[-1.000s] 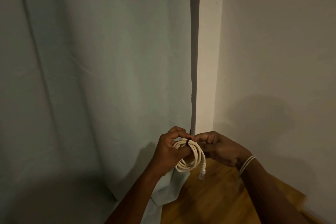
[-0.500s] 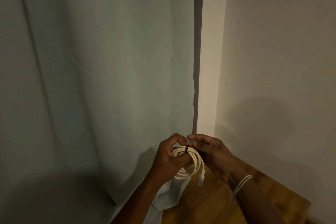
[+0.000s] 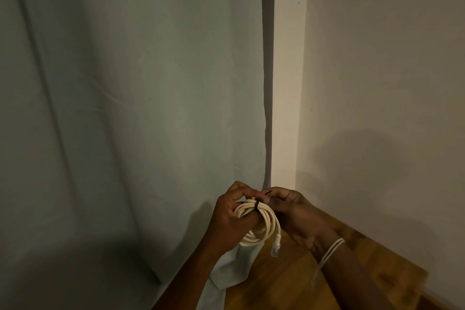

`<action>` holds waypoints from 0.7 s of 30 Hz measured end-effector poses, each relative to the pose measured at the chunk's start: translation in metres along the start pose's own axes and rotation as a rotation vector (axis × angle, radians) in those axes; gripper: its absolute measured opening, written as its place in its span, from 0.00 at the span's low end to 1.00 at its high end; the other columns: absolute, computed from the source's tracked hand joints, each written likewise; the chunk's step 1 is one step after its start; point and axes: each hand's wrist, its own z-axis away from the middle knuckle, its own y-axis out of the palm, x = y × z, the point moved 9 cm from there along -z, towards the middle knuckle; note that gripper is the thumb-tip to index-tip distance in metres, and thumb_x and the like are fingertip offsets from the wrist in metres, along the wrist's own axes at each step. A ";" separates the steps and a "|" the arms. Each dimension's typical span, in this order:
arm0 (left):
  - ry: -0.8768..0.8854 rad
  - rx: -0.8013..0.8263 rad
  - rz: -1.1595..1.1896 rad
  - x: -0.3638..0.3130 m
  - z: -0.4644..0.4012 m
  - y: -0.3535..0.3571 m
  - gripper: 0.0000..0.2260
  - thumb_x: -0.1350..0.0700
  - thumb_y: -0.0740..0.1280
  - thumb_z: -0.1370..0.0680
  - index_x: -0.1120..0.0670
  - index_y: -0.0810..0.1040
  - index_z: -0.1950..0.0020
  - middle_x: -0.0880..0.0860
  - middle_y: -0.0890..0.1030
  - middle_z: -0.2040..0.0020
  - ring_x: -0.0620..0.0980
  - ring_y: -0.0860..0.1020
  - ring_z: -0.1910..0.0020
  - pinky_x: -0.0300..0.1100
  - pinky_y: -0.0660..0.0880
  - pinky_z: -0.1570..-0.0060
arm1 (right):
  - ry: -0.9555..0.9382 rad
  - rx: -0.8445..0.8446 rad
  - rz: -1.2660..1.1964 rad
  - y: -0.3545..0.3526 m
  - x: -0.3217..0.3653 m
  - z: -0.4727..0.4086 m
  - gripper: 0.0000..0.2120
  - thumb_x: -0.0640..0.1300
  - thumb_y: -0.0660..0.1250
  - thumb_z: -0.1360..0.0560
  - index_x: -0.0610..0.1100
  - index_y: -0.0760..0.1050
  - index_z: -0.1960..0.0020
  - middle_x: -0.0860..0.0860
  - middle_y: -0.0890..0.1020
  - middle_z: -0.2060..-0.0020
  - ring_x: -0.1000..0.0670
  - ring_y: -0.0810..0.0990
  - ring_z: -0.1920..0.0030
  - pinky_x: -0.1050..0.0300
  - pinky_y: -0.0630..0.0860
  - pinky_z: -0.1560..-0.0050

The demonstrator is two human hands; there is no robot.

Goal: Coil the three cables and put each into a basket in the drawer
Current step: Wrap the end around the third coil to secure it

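A cream cable [image 3: 267, 226] is wound into a small coil with a thin black tie [image 3: 257, 206] around its top. My left hand [image 3: 232, 219] grips the coil from the left, thumb through the loops. My right hand [image 3: 292, 214] pinches the free end of the black tie just above the coil. The cable's clear plug [image 3: 276, 248] dangles below the coil. No drawer, basket or other cable is in view.
A pale grey-green curtain [image 3: 130, 108] hangs across the left and centre, its hem resting on a wooden surface [image 3: 281, 284] at the bottom right. White walls meet in a corner [image 3: 299, 83] on the right. A thin white band [image 3: 329, 250] circles my right wrist.
The right hand's fingers have shifted on top of the coil, now pinching the tie's end. The view has tilted slightly, and both hands stay together holding the coil.
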 end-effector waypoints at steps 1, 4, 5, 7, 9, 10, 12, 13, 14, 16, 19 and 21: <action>-0.032 -0.008 0.036 0.002 0.002 -0.001 0.12 0.55 0.75 0.29 0.53 0.80 0.48 0.47 0.81 0.54 0.52 0.83 0.56 0.40 0.79 0.56 | -0.044 -0.037 0.028 -0.003 0.001 0.001 0.09 0.35 0.69 0.27 0.32 0.82 0.49 0.36 0.85 0.54 0.41 0.84 0.56 0.51 0.83 0.53; -0.085 0.004 0.091 0.009 0.006 -0.001 0.16 0.49 0.74 0.31 0.50 0.76 0.47 0.49 0.81 0.53 0.55 0.82 0.54 0.44 0.80 0.54 | -0.203 -0.160 0.197 -0.013 0.006 0.008 0.07 0.34 0.67 0.24 0.37 0.84 0.51 0.40 0.86 0.55 0.41 0.85 0.55 0.52 0.83 0.54; -0.101 0.021 0.103 0.011 0.007 0.000 0.14 0.47 0.74 0.31 0.48 0.77 0.48 0.50 0.82 0.53 0.56 0.82 0.54 0.44 0.80 0.54 | -0.251 -0.180 0.245 -0.015 0.008 0.010 0.07 0.34 0.68 0.24 0.39 0.85 0.51 0.41 0.87 0.56 0.41 0.86 0.55 0.52 0.83 0.54; -0.148 0.031 0.111 0.014 0.008 -0.001 0.09 0.45 0.72 0.30 0.45 0.79 0.52 0.52 0.83 0.55 0.57 0.82 0.55 0.44 0.79 0.56 | -0.325 -0.186 0.306 -0.015 0.014 0.014 0.06 0.37 0.71 0.27 0.42 0.86 0.53 0.42 0.87 0.58 0.41 0.86 0.57 0.48 0.84 0.53; -0.159 0.040 0.096 0.014 0.008 -0.002 0.09 0.45 0.72 0.30 0.47 0.80 0.53 0.52 0.84 0.56 0.56 0.83 0.55 0.42 0.79 0.57 | -0.394 -0.160 0.348 -0.012 0.022 0.017 0.07 0.40 0.72 0.30 0.44 0.86 0.54 0.43 0.87 0.58 0.42 0.86 0.57 0.48 0.84 0.53; -0.153 0.056 0.099 0.013 0.008 -0.001 0.10 0.46 0.73 0.30 0.49 0.80 0.52 0.53 0.84 0.56 0.55 0.83 0.55 0.43 0.80 0.57 | -0.423 -0.138 0.378 -0.011 0.026 0.018 0.07 0.40 0.72 0.30 0.44 0.86 0.54 0.43 0.87 0.58 0.42 0.86 0.57 0.48 0.84 0.53; -0.140 0.080 0.117 0.009 0.008 0.001 0.12 0.48 0.74 0.30 0.52 0.80 0.51 0.53 0.85 0.55 0.55 0.84 0.55 0.45 0.81 0.56 | -0.457 -0.063 0.445 -0.007 0.034 0.019 0.06 0.38 0.72 0.28 0.42 0.86 0.53 0.43 0.87 0.57 0.41 0.86 0.57 0.48 0.84 0.52; -0.131 0.084 0.120 0.007 0.007 0.001 0.12 0.48 0.74 0.30 0.52 0.80 0.51 0.54 0.85 0.55 0.56 0.84 0.54 0.46 0.82 0.54 | -0.464 -0.016 0.471 -0.004 0.037 0.018 0.06 0.37 0.71 0.27 0.40 0.86 0.52 0.42 0.87 0.57 0.40 0.86 0.56 0.46 0.84 0.52; -0.122 0.084 0.120 0.005 0.006 0.002 0.12 0.49 0.74 0.30 0.52 0.81 0.51 0.54 0.85 0.54 0.56 0.84 0.54 0.48 0.82 0.53 | -0.470 0.032 0.489 -0.002 0.041 0.017 0.06 0.36 0.71 0.25 0.38 0.85 0.50 0.41 0.86 0.56 0.39 0.85 0.56 0.44 0.83 0.51; -0.115 0.079 0.132 0.002 0.004 0.001 0.12 0.50 0.74 0.30 0.53 0.81 0.51 0.55 0.85 0.55 0.56 0.84 0.55 0.48 0.82 0.53 | -0.477 0.112 0.517 0.002 0.049 0.017 0.07 0.35 0.69 0.24 0.35 0.84 0.49 0.40 0.86 0.54 0.38 0.85 0.54 0.42 0.83 0.49; -0.113 0.085 0.158 0.000 0.002 0.001 0.12 0.51 0.75 0.30 0.53 0.81 0.50 0.55 0.85 0.55 0.57 0.84 0.55 0.48 0.82 0.54 | -0.478 0.193 0.579 0.009 0.060 0.019 0.08 0.30 0.68 0.24 0.34 0.83 0.48 0.40 0.86 0.53 0.38 0.84 0.53 0.44 0.82 0.48; -0.099 0.094 0.160 -0.004 0.001 0.001 0.12 0.51 0.75 0.30 0.53 0.81 0.50 0.54 0.85 0.55 0.56 0.84 0.56 0.45 0.81 0.55 | -0.483 0.230 0.613 0.011 0.065 0.020 0.07 0.29 0.68 0.25 0.33 0.82 0.50 0.40 0.86 0.54 0.39 0.84 0.53 0.45 0.82 0.48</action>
